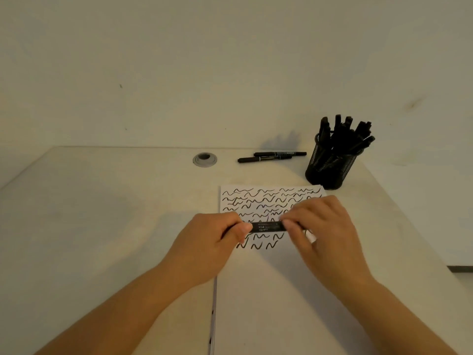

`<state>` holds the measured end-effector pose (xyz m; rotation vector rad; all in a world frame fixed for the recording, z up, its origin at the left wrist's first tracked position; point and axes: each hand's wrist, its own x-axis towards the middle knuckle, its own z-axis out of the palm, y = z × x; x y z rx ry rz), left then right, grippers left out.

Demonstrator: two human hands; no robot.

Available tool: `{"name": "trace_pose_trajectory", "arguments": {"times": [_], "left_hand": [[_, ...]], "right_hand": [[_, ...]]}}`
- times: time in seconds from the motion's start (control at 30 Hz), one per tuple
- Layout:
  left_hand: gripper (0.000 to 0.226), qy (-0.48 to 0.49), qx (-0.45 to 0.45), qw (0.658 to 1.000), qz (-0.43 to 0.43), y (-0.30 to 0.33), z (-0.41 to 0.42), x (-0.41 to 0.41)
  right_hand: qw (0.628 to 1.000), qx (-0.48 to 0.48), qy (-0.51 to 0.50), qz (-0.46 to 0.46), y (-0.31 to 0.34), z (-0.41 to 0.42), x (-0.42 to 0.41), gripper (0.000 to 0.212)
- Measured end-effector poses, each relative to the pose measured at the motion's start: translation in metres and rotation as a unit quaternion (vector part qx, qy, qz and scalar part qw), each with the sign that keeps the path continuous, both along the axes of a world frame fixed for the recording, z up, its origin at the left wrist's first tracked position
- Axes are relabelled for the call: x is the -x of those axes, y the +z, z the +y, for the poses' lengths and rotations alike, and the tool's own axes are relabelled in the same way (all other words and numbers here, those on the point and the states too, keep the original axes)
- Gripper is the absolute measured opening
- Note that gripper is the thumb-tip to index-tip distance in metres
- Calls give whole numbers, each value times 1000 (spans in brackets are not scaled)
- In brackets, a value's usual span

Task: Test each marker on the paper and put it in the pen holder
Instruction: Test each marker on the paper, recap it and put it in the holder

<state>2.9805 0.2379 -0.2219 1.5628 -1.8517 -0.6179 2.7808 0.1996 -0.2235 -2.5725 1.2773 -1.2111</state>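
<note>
So we've got a black marker (pixel 268 226) held sideways between both hands, just above the paper (pixel 256 290). Our left hand (pixel 212 242) is curled round the marker's left end, thumb and fingers wrapped on it, and our right hand (pixel 320 224) pinches the right end with fingertips and thumb, so only the printed middle of the barrel shows between them. Can't tell whether the cap is on or off, the hands cover both ends

The paper lies under both hands and runs back toward us, with rows of black squiggles (pixel 268 198) just beyond the knuckles and a few more right below the marker. Beyond the right hand, near the paper's far right corner, stands the black mesh pen holder (pixel 330 167), packed with black markers (pixel 343 134). Beyond the left hand's fingers, well apart from them, 2 more markers (pixel 271 156) lie flat on the table (pixel 102 213), side by side. Further left of those sits a round grey grommet (pixel 204 159)
</note>
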Motion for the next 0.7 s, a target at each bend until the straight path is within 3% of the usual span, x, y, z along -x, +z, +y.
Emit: {"name": "trace_pose_trajectory", "arguments": {"times": [0.1,0.23,0.33,0.47,0.6,0.7], "left_hand": [[35,-4,45,995,-88,11,-7,10],[36,-19,107,983,-148,25,-22,22],[44,-33,142,977,-158,37,-34,28],[58,-4,110,988,-110,45,-67,31],[29,14,10,974,-224,34,-126,22],[28,26,-12,961,-275,22,-165,15]], "right_hand": [[985,78,20,155,8,-3,-3,28],[977,55,60,196,22,-10,-4,28],[981,26,48,186,30,-19,0,11],[995,-79,-39,55,45,-39,12,24],[977,-131,-43,-165,62,-71,33,27],[958,-128,-41,-252,71,-89,45,35]]}}
